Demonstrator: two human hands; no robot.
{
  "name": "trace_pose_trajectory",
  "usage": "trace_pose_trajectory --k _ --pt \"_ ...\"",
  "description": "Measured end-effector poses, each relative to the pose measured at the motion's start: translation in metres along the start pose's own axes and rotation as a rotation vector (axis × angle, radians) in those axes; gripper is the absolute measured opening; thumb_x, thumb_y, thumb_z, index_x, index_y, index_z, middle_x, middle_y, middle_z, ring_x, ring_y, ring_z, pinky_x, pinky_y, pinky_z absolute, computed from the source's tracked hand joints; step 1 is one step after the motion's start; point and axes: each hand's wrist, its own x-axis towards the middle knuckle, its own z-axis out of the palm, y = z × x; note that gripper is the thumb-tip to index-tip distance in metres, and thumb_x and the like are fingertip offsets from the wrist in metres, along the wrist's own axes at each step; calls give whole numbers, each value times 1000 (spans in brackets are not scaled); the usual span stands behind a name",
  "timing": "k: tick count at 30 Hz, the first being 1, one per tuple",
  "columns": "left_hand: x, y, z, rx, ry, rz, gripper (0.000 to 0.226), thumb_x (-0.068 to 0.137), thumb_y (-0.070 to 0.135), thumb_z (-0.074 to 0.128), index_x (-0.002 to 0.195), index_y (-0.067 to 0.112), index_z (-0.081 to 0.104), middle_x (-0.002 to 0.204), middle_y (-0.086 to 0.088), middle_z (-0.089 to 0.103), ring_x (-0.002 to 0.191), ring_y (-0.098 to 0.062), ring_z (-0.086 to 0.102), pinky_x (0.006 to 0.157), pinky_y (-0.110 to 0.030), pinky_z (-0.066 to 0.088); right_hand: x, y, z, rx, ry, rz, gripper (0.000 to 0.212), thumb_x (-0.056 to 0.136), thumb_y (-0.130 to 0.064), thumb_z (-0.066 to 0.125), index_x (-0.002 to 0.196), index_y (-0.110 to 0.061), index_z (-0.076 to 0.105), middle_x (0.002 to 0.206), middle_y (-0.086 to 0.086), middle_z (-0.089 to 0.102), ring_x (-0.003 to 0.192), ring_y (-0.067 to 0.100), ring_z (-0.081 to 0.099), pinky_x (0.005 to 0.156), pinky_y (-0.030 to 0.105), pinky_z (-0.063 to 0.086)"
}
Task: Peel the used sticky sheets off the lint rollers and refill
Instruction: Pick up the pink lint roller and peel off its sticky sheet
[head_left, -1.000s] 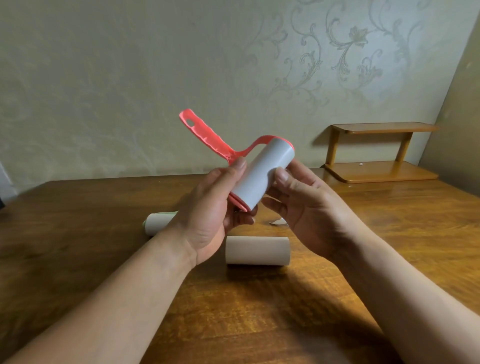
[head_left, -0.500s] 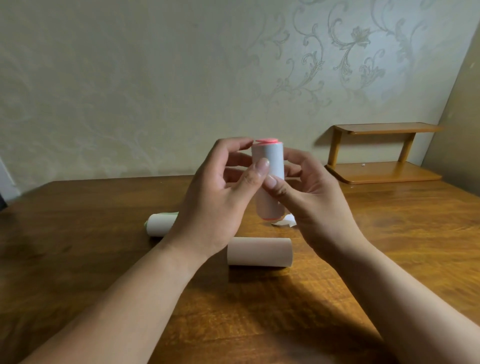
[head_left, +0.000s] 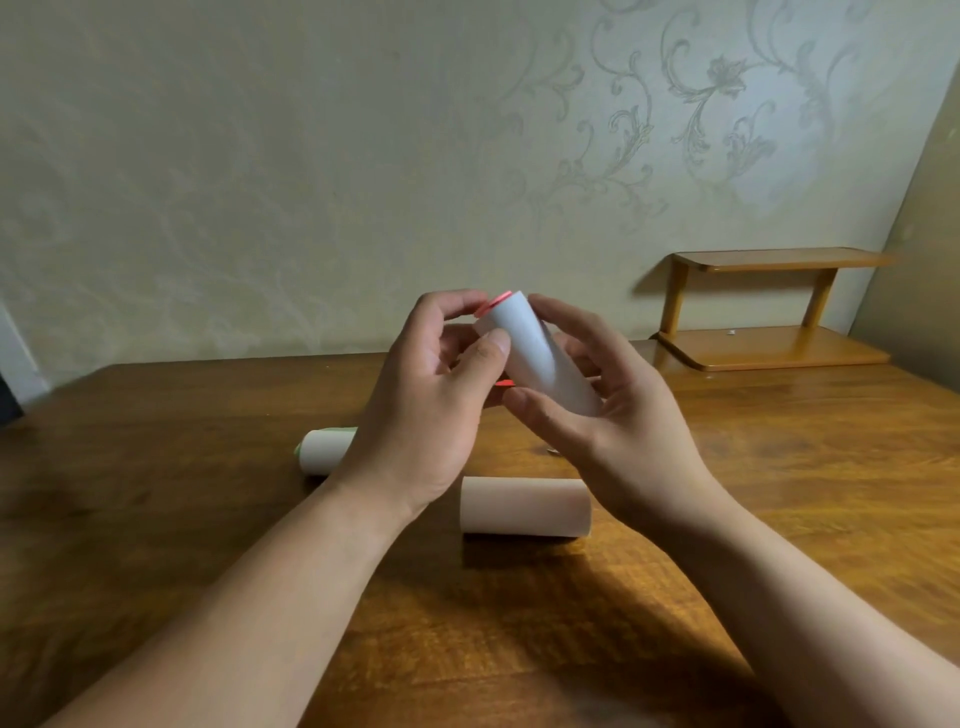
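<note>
A red lint roller (head_left: 535, 353) with a pale grey sticky roll on it is held above the table, tilted with its red end cap up and to the left. My left hand (head_left: 431, 410) grips it from the left, thumb pressed on the roll. My right hand (head_left: 608, 415) cups it from the right and below, thumb on the lower part. The handle is hidden behind my hands. A bare refill roll (head_left: 524, 506) lies on its side on the table below my hands. Another roll with a green edge (head_left: 324, 449) lies further left, partly hidden by my left wrist.
The brown wooden table (head_left: 156, 519) runs up to a patterned wall. A small two-tier wooden shelf (head_left: 769, 348) stands at the back right corner. A small white scrap (head_left: 553, 451) peeks out behind my right hand.
The roller has been turned from handle-up to upright and is now tilted, cap to the left. Both hands have shifted their grip around the roll. The rolls on the table have not moved.
</note>
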Motion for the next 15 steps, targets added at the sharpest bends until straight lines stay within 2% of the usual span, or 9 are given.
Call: trace_pose_trajectory --k 6,9,12,15 --pt "0 1 -2 -4 24 -5 40 98 37 68 136 24 66 118 -8 78 110 -20 80 84 -38 68 1 5 1 -113 34 -74 67 94 -21 85 151 -44 59 127 -11 57 122 16 62 86 50 66" --pt "0 2 -3 16 40 -6 49 93 47 70 136 24 66 116 -7 78 109 -17 79 83 -36 67 1 6 0 -207 29 -124 69 94 -18 85 151 -47 59 127 -20 52 124 13 58 87 47 65" --pt "0 3 -4 4 49 -26 61 84 56 70 135 24 67 114 -7 80 110 -22 80 87 -43 69 1 7 -1 -323 44 -206 70 93 -14 84 152 -41 58 129 -13 54 124 14 56 92 49 61" --pt "1 4 -6 -7 48 -58 62 79 57 70 132 25 69 108 -4 81 108 -24 80 85 -48 70 2 6 -2 -447 54 -287 71 91 -11 84 153 -35 59 134 -3 56 124 20 57 95 54 57"
